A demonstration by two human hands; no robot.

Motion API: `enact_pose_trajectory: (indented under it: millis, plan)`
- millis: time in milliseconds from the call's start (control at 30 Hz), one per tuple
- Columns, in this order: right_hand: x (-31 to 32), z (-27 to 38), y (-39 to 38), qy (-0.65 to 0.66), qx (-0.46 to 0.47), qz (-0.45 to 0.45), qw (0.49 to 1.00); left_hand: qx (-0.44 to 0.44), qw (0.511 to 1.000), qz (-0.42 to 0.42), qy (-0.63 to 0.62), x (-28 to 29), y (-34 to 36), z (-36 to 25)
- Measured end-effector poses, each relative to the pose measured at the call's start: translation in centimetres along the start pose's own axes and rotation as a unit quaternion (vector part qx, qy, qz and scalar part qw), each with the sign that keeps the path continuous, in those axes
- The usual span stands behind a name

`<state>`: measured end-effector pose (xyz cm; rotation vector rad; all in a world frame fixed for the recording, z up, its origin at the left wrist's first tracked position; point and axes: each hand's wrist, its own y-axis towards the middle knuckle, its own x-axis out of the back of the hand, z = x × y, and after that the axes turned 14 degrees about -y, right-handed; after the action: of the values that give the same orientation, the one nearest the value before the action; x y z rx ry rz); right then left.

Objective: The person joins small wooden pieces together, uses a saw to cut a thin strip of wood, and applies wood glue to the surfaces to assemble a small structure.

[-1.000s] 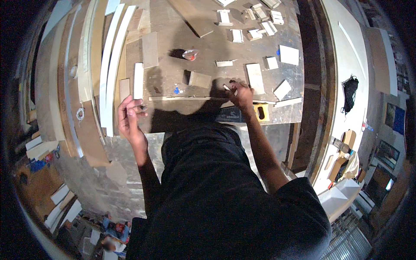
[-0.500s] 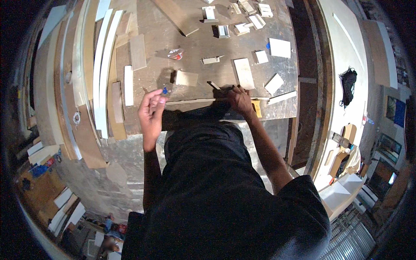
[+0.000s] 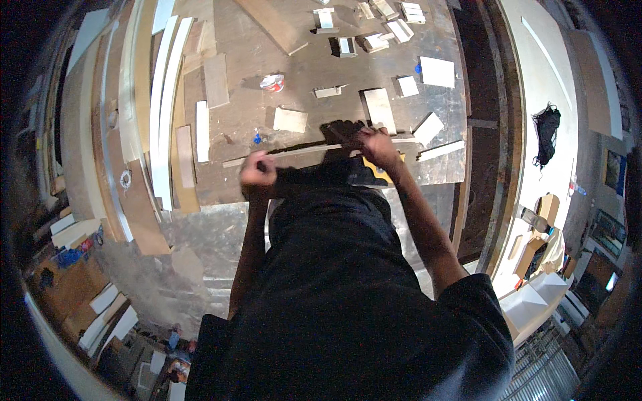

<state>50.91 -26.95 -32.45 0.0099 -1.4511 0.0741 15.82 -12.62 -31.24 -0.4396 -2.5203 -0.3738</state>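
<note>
Both hands sit at centre frame, over the near edge of the counter (image 3: 234, 53). The left hand (image 3: 257, 168) is closed in a fist around the left end of a thin wood strip (image 3: 304, 152). The right hand (image 3: 376, 144) is closed on the strip's right part, fingers curled over it; motion blur hides the exact grip. The strip lies nearly level across centre frame, just above the counter top.

A yellow tool (image 3: 374, 172) lies partly hidden below the right hand and forearm. The person's dark shirt fills the lower middle of the frame and blocks the counter's near edge.

Around the strip: a small tan block (image 3: 290, 120) just above it, a blue bit (image 3: 257, 139) beside the left hand, a red-and-white tape roll (image 3: 272, 82) further up. White offcuts (image 3: 438, 71) are scattered over the upper right. Long white boards (image 3: 160, 107) run along the left side. A black bag (image 3: 546, 130) rests on the white panel at far right.
</note>
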Motion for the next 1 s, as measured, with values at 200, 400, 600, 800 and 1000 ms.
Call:
enact_pose_trajectory:
  millis: [200, 400, 600, 800, 1000]
  plan:
    - [6.3, -1.9, -4.5, 0.308, -0.098, 0.068, 0.944, 0.231, 0.893, -0.377, -0.078, 7.8, -2.6, 5.4]
    - [10.8, 1.2, -11.1, 0.429, -0.301, -0.002, 0.852, 0.339, 0.85, -0.242, -0.323, 7.4, -3.3, 7.2]
    - [4.6, 9.6, -21.8, 0.412, -0.432, -0.087, 0.798, 0.282, 0.899, 0.049, -0.331, 3.3, 0.9, 2.0]
    - [1.3, 24.5, -20.3, 0.495, -0.549, -0.092, 0.667, 0.176, 0.938, 0.199, -0.22, 2.8, 5.0, 2.6]
    - [-2.3, 34.2, -15.7, 0.495, -0.588, -0.136, 0.625, 0.101, 0.963, 0.205, -0.14, 1.0, 8.2, 6.9]
